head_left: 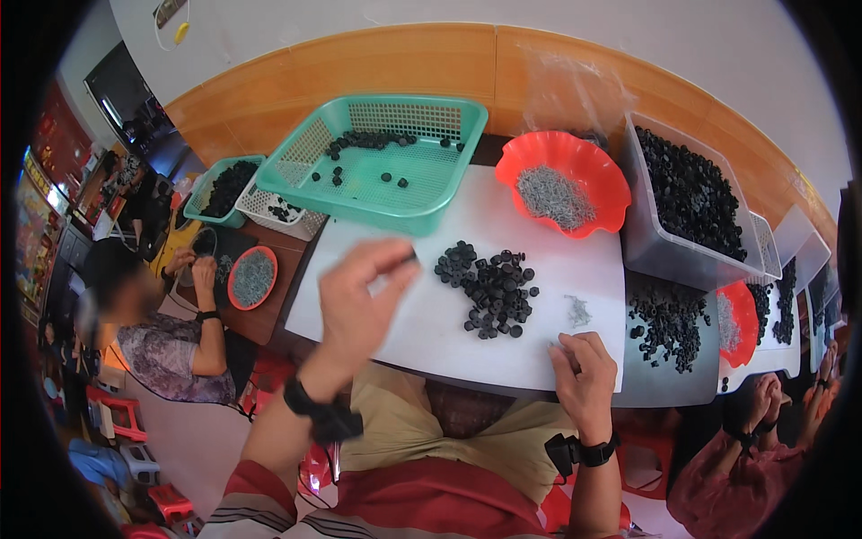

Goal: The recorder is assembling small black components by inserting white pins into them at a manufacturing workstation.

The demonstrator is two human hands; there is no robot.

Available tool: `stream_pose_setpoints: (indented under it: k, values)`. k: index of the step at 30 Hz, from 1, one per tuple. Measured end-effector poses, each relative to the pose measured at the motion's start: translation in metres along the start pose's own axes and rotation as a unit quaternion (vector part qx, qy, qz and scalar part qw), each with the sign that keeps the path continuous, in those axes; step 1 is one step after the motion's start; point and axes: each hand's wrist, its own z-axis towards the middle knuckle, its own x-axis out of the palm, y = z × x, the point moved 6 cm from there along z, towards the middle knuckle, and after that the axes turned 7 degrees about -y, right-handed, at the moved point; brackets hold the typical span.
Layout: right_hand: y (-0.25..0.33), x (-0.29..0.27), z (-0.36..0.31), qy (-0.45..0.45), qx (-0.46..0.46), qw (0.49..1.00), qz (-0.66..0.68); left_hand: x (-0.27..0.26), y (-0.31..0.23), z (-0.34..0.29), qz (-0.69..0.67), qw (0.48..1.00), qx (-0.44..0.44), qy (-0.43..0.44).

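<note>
My left hand (359,301) is raised over the left part of the white board (422,350), slightly blurred. Pinched between its thumb and forefinger is a small black round part (410,256). To its right lies a heap of similar black round parts (492,292). My right hand (585,373) rests at the board's front edge with fingers curled and thumb pressed to forefinger; anything in that pinch is too small to make out. Just beyond its fingertips is a little pile of thin silvery metal pieces (577,311).
Behind the board stand a green basket (422,216) with scattered black parts, a red scalloped bowl (611,180) of metal pieces and a clear bin (642,238) full of black parts. One person (180,350) works at left, another (736,476) at right.
</note>
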Motion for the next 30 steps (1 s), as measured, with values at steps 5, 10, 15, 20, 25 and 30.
stream_pose_setpoints:
  k: [5, 10, 15, 20, 25, 30]
  values:
    - [0.002, 0.002, 0.002, -0.008, -0.011, 1.000, 0.007, -0.017, 0.023, 0.079, 0.130, 0.989, 0.068, -0.009]
    - [-0.001, 0.004, 0.005, -0.017, 0.006, 1.000, -0.005, 0.004, 0.010, 0.039, 0.142, 0.977, 0.159, -0.006]
    - [-0.002, 0.006, 0.007, -0.025, 0.023, 0.999, 0.004, 0.041, 0.016, -0.024, 0.049, 0.981, 0.164, 0.090]
    - [-0.011, 0.005, 0.003, -0.056, 0.033, 0.998, 0.014, 0.056, 0.030, -0.045, -0.002, 0.980, 0.151, 0.128]
    - [-0.009, 0.004, 0.002, -0.067, 0.030, 0.997, 0.005, 0.058, 0.040, -0.044, -0.035, 0.985, 0.093, 0.139]
    - [-0.006, 0.004, 0.008, -0.042, 0.027, 0.999, 0.010, 0.059, 0.043, -0.044, -0.044, 0.986, 0.073, 0.141]
